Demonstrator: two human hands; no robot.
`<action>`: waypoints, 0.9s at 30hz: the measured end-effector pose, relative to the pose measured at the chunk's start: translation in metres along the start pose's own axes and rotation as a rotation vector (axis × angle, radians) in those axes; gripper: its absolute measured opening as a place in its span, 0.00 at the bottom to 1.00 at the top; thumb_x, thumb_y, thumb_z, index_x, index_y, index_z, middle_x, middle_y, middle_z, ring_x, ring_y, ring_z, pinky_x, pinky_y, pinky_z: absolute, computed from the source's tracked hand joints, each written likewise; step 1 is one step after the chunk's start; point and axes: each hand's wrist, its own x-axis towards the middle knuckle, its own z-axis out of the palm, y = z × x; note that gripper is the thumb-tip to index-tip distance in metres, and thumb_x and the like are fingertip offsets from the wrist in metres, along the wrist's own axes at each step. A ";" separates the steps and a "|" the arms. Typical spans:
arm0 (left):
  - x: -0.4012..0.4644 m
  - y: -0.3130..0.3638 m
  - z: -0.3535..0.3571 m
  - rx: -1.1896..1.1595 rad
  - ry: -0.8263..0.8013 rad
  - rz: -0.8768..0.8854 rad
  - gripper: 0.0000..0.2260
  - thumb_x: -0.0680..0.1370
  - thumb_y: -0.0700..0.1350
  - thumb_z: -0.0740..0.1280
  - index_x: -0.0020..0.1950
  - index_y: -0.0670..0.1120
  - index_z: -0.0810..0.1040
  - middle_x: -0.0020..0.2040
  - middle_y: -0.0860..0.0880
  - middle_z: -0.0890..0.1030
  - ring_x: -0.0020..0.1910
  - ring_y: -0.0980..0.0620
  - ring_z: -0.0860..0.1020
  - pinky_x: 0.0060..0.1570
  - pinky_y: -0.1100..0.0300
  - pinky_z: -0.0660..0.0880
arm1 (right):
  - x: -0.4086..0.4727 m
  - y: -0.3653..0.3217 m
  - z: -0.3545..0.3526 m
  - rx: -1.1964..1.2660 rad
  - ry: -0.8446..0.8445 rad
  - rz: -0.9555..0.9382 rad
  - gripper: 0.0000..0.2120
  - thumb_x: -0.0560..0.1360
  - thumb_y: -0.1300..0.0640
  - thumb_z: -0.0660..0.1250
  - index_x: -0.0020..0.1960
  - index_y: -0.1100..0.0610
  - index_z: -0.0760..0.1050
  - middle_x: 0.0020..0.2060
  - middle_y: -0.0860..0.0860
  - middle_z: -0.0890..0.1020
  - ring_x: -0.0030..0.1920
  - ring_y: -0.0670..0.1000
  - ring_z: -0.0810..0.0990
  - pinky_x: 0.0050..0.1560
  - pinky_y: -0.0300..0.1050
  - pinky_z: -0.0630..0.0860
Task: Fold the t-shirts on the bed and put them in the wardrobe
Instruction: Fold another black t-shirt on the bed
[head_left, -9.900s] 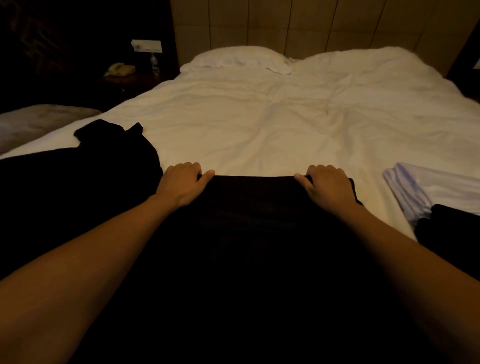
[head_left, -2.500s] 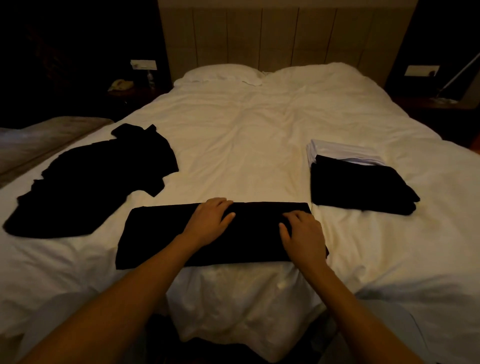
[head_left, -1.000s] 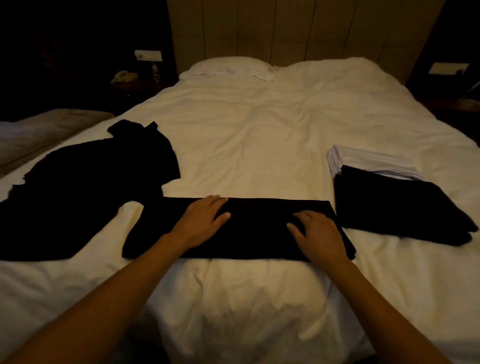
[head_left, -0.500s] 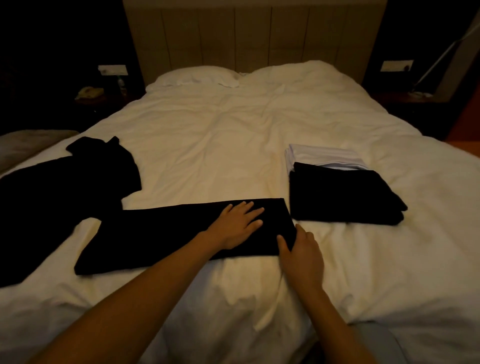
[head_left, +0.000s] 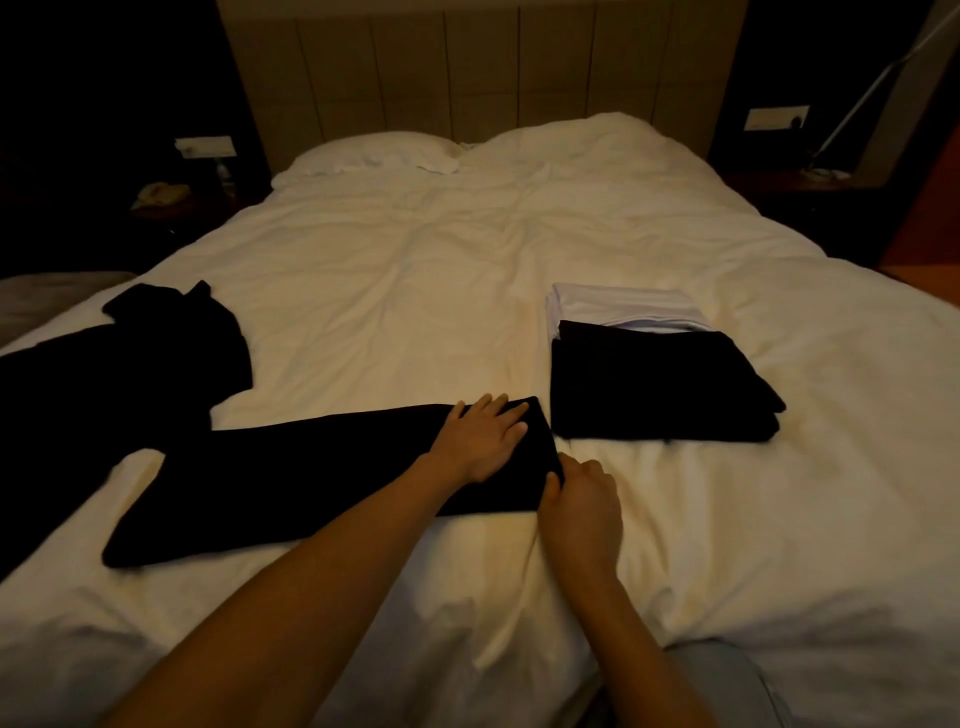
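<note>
While the left hand (head_left: 485, 436) lies flat with straight fingers on the long black t-shirt strip (head_left: 311, 483) near the bed's (head_left: 415, 270) front edge, the right hand (head_left: 579, 506) pinches the strip's right end. Just beside it a folded black t-shirt (head_left: 654, 389) lies on a folded white one (head_left: 623, 304). An unfolded black t-shirt (head_left: 104, 374) waits at the left. I judge about half the folding remains, and nothing has reached the wardrobe.
</note>
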 end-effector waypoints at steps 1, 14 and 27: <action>-0.007 -0.005 -0.002 0.000 0.026 -0.013 0.23 0.84 0.58 0.45 0.80 0.56 0.54 0.81 0.49 0.54 0.79 0.48 0.51 0.76 0.45 0.47 | -0.001 -0.001 0.000 -0.031 0.026 -0.016 0.16 0.81 0.56 0.58 0.65 0.58 0.76 0.55 0.57 0.79 0.54 0.58 0.76 0.53 0.49 0.72; -0.193 -0.156 0.009 0.010 0.304 -0.545 0.35 0.76 0.64 0.38 0.79 0.54 0.60 0.79 0.48 0.60 0.79 0.47 0.54 0.75 0.48 0.50 | -0.041 -0.100 0.049 -0.185 -0.297 -0.534 0.42 0.72 0.37 0.33 0.76 0.52 0.66 0.77 0.52 0.63 0.78 0.54 0.57 0.76 0.50 0.51; -0.274 -0.226 0.008 -0.383 0.605 -0.889 0.19 0.81 0.56 0.60 0.59 0.43 0.78 0.50 0.43 0.81 0.49 0.40 0.79 0.45 0.50 0.76 | -0.049 -0.262 0.145 -0.182 -0.555 -0.710 0.31 0.82 0.41 0.52 0.80 0.56 0.54 0.79 0.54 0.57 0.78 0.54 0.54 0.77 0.49 0.51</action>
